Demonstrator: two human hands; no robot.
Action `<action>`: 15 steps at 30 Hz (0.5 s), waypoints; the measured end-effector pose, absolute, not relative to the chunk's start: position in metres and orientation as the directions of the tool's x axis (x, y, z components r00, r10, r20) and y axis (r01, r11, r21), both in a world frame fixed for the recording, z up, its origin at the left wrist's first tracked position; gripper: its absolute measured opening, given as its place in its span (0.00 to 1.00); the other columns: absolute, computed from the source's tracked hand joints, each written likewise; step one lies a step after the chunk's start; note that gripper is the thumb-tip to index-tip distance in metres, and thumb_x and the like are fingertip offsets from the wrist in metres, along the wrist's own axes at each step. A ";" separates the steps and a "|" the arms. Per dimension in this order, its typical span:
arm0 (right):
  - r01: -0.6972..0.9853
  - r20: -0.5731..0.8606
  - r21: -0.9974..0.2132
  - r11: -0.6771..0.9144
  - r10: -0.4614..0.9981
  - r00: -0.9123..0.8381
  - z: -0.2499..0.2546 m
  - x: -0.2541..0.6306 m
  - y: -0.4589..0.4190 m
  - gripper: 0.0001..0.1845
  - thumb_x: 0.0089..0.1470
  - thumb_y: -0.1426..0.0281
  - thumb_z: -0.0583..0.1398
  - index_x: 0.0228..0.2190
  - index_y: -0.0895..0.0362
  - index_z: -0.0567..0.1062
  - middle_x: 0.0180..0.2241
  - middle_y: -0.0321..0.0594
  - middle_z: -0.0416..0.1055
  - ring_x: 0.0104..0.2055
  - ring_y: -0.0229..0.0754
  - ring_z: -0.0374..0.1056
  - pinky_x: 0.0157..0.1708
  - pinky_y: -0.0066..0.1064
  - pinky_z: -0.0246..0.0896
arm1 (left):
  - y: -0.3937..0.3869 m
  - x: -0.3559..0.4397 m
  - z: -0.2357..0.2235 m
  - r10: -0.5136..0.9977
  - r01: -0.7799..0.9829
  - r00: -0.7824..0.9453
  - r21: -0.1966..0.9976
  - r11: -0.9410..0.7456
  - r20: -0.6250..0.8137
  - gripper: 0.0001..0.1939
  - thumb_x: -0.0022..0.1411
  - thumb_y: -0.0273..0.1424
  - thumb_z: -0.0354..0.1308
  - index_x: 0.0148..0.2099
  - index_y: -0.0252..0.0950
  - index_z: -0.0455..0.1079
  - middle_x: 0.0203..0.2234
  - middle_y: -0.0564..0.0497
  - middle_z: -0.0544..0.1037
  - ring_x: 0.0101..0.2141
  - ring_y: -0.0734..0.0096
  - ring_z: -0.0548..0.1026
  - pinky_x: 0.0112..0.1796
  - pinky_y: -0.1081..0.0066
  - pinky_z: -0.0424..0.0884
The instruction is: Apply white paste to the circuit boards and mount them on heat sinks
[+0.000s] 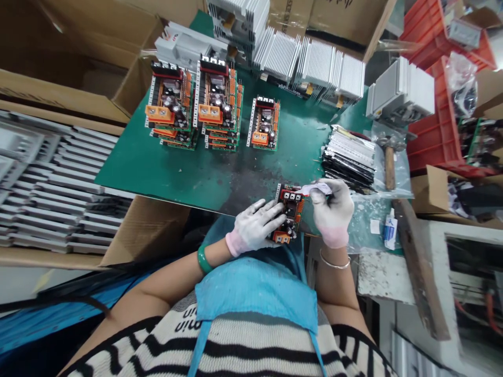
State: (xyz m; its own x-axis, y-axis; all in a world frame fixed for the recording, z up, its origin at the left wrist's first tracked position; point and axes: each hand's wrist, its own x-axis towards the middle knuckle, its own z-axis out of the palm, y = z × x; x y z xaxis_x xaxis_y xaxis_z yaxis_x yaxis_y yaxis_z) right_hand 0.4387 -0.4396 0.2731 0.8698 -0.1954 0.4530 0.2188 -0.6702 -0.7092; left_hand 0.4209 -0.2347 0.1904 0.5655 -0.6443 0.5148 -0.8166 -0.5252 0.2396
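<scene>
My left hand (257, 226), in a white glove, lies across an orange and green circuit board (290, 212) at the near edge of the green table (176, 167), fingers curled over its left side. My right hand (332, 212), also gloved, pinches a small white tube (317, 188) whose tip points at the black parts along the board's far end.
Three stacks of similar boards (214, 104) stand at the back of the table before finned white heat sinks (314, 65). Dark plates (348, 157), a hammer (389, 159) and another small tube (390, 233) lie to the right. Cardboard boxes (58, 78) sit left, red bins (436, 120) right.
</scene>
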 end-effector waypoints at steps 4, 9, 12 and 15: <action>0.209 0.504 -0.677 -0.705 -0.237 0.831 0.271 0.432 -0.447 0.07 0.55 0.64 0.63 0.34 0.53 0.72 0.32 0.32 0.73 0.34 0.38 0.73 0.39 0.34 0.68 | -0.235 0.421 0.190 -0.643 -0.827 0.551 0.241 -0.509 0.531 0.29 0.60 0.53 0.57 0.54 0.38 0.72 0.54 0.41 0.75 0.55 0.54 0.73 0.58 0.57 0.65; 0.277 0.588 -0.662 -0.697 -0.253 0.769 0.257 0.424 -0.447 0.07 0.56 0.66 0.64 0.35 0.52 0.71 0.33 0.32 0.72 0.34 0.37 0.73 0.40 0.34 0.69 | -0.235 0.422 0.189 -0.624 -0.824 0.553 0.249 -0.509 0.552 0.30 0.59 0.53 0.59 0.54 0.37 0.72 0.54 0.41 0.75 0.55 0.53 0.73 0.58 0.57 0.65; 0.348 0.622 -0.674 -0.652 -0.247 0.743 0.244 0.416 -0.444 0.09 0.56 0.67 0.64 0.37 0.52 0.69 0.34 0.34 0.72 0.36 0.39 0.74 0.37 0.34 0.70 | -0.236 0.422 0.191 -0.620 -0.822 0.553 0.245 -0.514 0.557 0.31 0.59 0.54 0.57 0.53 0.36 0.72 0.53 0.41 0.76 0.54 0.54 0.74 0.57 0.57 0.66; 0.411 0.659 -0.666 -0.623 -0.232 0.715 0.233 0.408 -0.442 0.09 0.56 0.69 0.64 0.38 0.51 0.69 0.36 0.35 0.71 0.36 0.40 0.74 0.37 0.35 0.71 | -0.237 0.422 0.193 -0.608 -0.827 0.541 0.238 -0.509 0.580 0.31 0.60 0.54 0.56 0.52 0.34 0.73 0.52 0.40 0.76 0.53 0.54 0.75 0.56 0.57 0.67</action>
